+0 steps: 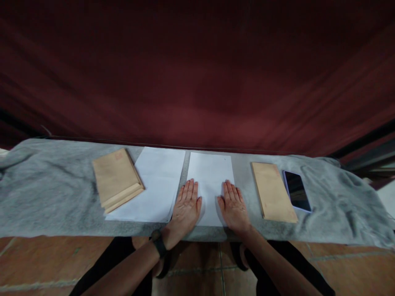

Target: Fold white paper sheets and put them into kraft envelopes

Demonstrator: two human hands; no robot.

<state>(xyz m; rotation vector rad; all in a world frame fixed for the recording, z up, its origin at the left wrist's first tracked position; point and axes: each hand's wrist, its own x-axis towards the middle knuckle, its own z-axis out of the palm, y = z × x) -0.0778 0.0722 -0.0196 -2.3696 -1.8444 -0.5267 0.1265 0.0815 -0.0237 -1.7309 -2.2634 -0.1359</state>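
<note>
A white sheet of paper (210, 172) lies flat in front of me on a grey cloth. My left hand (185, 207) rests palm down on its left edge, fingers stretched out and thumb slightly apart. On the opposite edge lies my right hand (235, 209), also flat with its fingers extended. Neither hand holds anything. Just left of the sheet is a stack of white paper (159, 181). Brown envelopes (115, 176) are piled partly over that stack's left side. To the right of my right hand lies another pile of brown envelopes (273, 191).
A smartphone (297, 191) with a pale purple edge lies beside the right-hand envelopes. The grey cloth (58, 185) covers a long, narrow surface and is wrinkled at both ends. Dark red fabric (197, 82) hangs behind it. Below are floor tiles (197, 279) and my legs.
</note>
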